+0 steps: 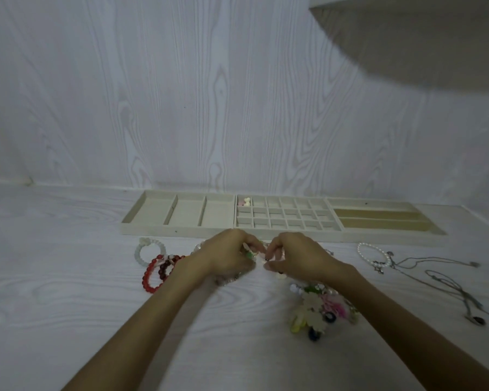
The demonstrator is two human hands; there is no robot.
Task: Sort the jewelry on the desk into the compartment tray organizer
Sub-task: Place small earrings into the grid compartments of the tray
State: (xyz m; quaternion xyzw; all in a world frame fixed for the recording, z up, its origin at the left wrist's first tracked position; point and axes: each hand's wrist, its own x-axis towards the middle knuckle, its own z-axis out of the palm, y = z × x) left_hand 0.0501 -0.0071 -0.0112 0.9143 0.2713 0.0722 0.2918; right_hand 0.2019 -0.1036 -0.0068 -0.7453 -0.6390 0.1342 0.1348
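A cream tray organizer [283,234] lies along the back of the desk, with wide bays on the left, a grid of small cells in the middle and long slots on the right. Small pale pieces [244,202] sit in the grid's far left cell. My left hand [226,255] and my right hand [297,256] meet just in front of the tray, both pinching small jewelry pieces [251,253] with curled fingers. Red bead bracelets [156,270] and a white bracelet [144,248] lie to the left. A colourful pile of hair pieces [319,309] lies under my right forearm.
A pearl bracelet [371,253] and thin chain necklaces [441,277] with a dark pendant [477,320] lie on the right side of the white wood-grain desk [68,277]. A wall panel rises behind the tray. A pale overhang fills the top right.
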